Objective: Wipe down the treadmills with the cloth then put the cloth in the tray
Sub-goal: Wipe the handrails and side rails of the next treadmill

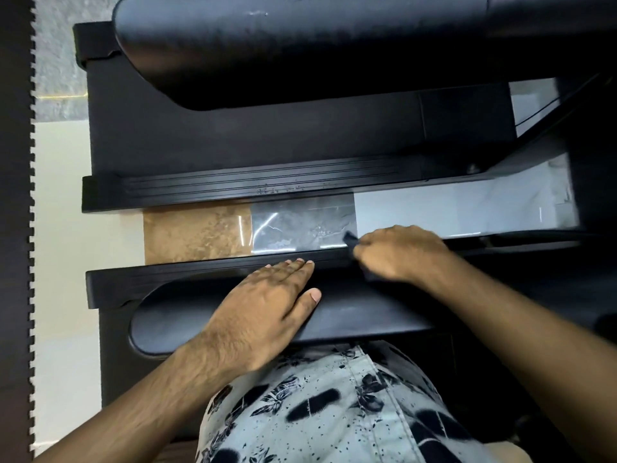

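At the bottom of my view I am seeing the person's patterned shirt (320, 412), pale with dark leaf prints and speckles, and both bare forearms are reaching up from it toward the machines. Just beyond the shirt, the left hand (270, 295) is lying flat, palm down, on the near treadmill's padded handrail (350, 315), with fingers straight and held close together, the thumb splayed to the side, and the fingertips reaching the ribbed side rail (187, 272) of that near treadmill (110, 289); its grip is not holding anything. A little farther and to the right, the right hand (400, 252) is pressing on the same rail with its grip closed around a dark cloth (350, 238), of which I am only making out a small corner sticking out past the knuckles and a dark bit under the heel of the hand; the hand is blurred. Beyond the rail, a strip of glossy floor tiles (300, 228) is showing between the two machines, brown on the left, grey in the middle and white on the right. Farther still, the second treadmill (233, 142) is lying parallel, with its own ribbed rail (267, 185) and a large padded handrail (300, 51) across the top.
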### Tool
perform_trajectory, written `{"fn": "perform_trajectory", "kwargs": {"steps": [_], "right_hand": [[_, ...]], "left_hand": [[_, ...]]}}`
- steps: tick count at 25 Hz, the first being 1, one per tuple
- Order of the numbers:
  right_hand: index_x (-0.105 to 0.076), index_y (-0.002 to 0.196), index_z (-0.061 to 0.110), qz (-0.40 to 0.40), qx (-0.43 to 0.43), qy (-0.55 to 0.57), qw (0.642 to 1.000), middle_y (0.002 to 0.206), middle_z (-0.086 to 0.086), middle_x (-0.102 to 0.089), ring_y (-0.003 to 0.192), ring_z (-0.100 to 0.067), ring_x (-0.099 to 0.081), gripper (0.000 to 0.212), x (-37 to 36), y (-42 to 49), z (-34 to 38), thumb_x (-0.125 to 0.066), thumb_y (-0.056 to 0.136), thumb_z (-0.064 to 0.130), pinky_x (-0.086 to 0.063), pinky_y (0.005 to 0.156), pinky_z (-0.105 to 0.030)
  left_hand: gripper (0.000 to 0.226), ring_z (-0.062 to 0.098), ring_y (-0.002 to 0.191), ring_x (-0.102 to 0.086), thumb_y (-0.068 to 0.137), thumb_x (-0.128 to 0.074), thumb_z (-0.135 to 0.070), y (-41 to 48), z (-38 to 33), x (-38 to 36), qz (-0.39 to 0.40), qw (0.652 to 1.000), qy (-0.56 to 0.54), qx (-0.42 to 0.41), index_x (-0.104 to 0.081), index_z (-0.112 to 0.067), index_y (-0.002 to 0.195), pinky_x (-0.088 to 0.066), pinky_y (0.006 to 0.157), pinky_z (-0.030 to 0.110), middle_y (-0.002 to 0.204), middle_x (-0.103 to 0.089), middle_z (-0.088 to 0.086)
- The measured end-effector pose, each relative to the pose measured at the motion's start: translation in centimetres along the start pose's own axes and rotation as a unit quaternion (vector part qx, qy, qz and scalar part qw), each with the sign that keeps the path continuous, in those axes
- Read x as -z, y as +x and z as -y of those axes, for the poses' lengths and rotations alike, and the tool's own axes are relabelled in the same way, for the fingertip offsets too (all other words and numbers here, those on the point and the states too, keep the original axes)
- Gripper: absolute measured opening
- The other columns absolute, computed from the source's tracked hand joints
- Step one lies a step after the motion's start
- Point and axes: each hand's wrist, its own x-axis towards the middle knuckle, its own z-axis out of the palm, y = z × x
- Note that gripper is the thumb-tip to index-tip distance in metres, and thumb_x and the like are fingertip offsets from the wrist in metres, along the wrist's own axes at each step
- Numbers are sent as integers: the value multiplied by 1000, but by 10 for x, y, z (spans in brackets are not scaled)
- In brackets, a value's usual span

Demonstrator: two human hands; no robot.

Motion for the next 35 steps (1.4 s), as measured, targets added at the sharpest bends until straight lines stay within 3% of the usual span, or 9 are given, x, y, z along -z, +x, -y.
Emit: {"fn": "perform_trajectory", "kwargs": {"steps": [3, 7, 11, 15, 19, 22, 27, 30, 35], "right_hand": [[-50, 134, 41, -46, 86, 2, 995, 138, 0, -58, 120, -27, -57, 46, -17, -16, 3, -30, 94, 51, -46, 97, -42], [-56, 131, 38, 12, -8, -3, 1000, 142, 0, -56, 122, -31, -55, 55, 6, 6, -33, -34, 82, 52, -45, 101, -44], [-47, 137, 45, -37, 102, 1, 994, 142, 4, -54, 125, -26, -54, 45, -14, -16, -32, -31, 95, 49, -44, 102, -44], [-52, 135, 39, -2, 2, -4, 1000, 144, 3, -54, 125, -28, -54, 59, 6, 4, -71, -25, 86, 56, -44, 103, -45], [-44, 138, 45, -31, 135, 25, 990, 144, 9, -52, 125, -22, -53, 44, -14, -18, -65, -35, 95, 45, -45, 102, -41], [-54, 130, 39, 33, 20, -15, 999, 142, 1, -55, 122, -30, -54, 63, 14, 6, -101, -29, 76, 60, -44, 103, -45], [-44, 139, 44, -33, 114, 6, 993, 144, 5, -53, 123, -27, -55, 56, -16, -16, -108, -24, 87, 54, -46, 101, -45], [-53, 133, 37, 9, -8, -11, 1000, 144, 1, -54, 125, -30, -53, 62, 15, 0, -139, -29, 80, 56, -44, 102, -46], [-47, 135, 41, -76, 106, 11, 991, 139, 6, -55, 122, -25, -56, 48, -17, -28, -127, -29, 91, 51, -46, 96, -42]], "left_hand": [[87, 7, 149, -11, 82, 13, -64, 5, -13, -6, 3, 1000, 31, 3, -12, -24, 155, -7, 122, 29, 162, -15, -4], [85, 8, 149, -7, 83, 14, -63, 8, -24, -6, 6, 999, 44, 4, -8, -25, 156, -3, 122, 28, 163, -11, -5], [86, 8, 149, -9, 82, 14, -64, 18, -34, -7, 2, 999, 43, 5, -8, -25, 155, 0, 120, 26, 162, -12, -5], [82, 7, 149, -5, 84, 12, -64, 25, -45, -8, 23, 999, 41, -6, -3, -27, 155, 2, 120, 26, 163, -7, -6], [86, 7, 149, -9, 82, 15, -63, 35, -57, -10, 7, 999, 49, -5, -7, -25, 155, 1, 119, 24, 162, -12, -5], [85, 5, 149, -6, 81, 15, -64, 38, -66, -12, 15, 999, 40, -9, -5, -27, 155, -1, 121, 26, 162, -9, -7], [85, 6, 149, -8, 82, 14, -64, 52, -81, -14, 24, 999, 35, -10, -6, -27, 156, -5, 122, 28, 162, -10, -7], [84, 6, 149, -8, 83, 13, -65, 60, -90, -15, 34, 999, 28, -21, -6, -27, 155, -3, 121, 26, 162, -10, -6], [85, 7, 148, -13, 83, 13, -65, 72, -103, -19, 29, 998, 38, -28, -8, -25, 155, -8, 122, 28, 162, -14, -5]]}}
